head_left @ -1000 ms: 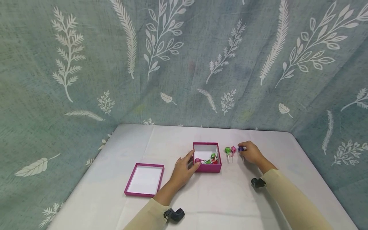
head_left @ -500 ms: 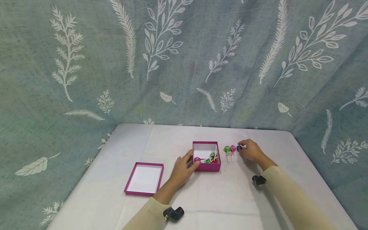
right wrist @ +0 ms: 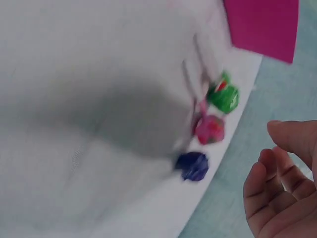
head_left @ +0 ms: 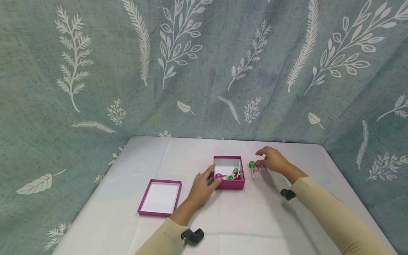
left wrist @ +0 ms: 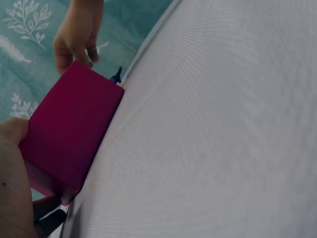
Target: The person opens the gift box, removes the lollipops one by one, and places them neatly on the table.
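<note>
My left hand [head_left: 204, 186] holds the magenta box [head_left: 230, 185] at its left front corner, thumb at the front rim and fingers along the side. Inside lie several wrapped lollipops [head_left: 236, 172]. Right of the box, a green lollipop [right wrist: 225, 97], a pink one [right wrist: 210, 129] and a dark blue one [right wrist: 193, 165] rest in a row on the white cloth. Over the row's right end hovers my right hand [head_left: 273, 161], loosely bent and holding nothing. It hides the blue lollipop in the head view.
The box's lid [head_left: 159, 197] lies with its white inside up, left of my left forearm. White cloth [head_left: 242, 219] covers the table. A blue-green leaf-patterned curtain [head_left: 204, 117] stands behind it and along the sides.
My right hand has shifted the blue lollipop left, beside the pink one, then let go and risen up and leftward. The left hand stays at the box.
</note>
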Demonstrator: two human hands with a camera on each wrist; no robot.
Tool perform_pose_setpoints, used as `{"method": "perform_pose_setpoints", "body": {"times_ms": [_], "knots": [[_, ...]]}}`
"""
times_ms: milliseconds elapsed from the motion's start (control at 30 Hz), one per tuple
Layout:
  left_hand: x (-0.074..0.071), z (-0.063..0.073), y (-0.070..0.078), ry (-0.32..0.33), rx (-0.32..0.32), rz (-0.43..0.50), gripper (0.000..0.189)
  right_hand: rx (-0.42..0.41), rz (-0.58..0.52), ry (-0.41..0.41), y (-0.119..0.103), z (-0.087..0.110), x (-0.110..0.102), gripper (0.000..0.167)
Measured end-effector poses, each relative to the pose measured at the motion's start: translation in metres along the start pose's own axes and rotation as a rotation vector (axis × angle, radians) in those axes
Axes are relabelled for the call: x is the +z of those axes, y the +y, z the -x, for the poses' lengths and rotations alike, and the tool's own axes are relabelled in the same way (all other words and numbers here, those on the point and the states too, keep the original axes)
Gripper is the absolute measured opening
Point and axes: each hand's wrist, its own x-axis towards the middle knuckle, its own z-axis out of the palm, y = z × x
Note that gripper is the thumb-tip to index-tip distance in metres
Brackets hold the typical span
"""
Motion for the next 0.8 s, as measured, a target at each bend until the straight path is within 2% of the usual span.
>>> {"method": "perform_pose_setpoints", "body": {"times_ms": [133, 267, 567, 800], "knots": [[-0.001, 0.0, 0.002, 0.003, -0.001, 0.012, 0.073, -0.011, -0.043, -0.031, -0.015, -0.002, 0.004, 0.031], [-0.001, 0.001, 0.002, -0.002, -0.001, 0.012, 0.073, -0.069, -0.059, -0.044, -0.032, -0.003, 0.006, 0.031], [-0.001, 0.001, 0.003, -0.006, 0.001, 0.021, 0.073, -0.167, 0.0, -0.05, -0.064, -0.014, 0.012, 0.026], [-0.001, 0.001, 0.0, 0.006, 0.007, 0.019, 0.072, -0.226, -0.02, -0.08, -0.086, -0.02, 0.028, 0.028]]}}
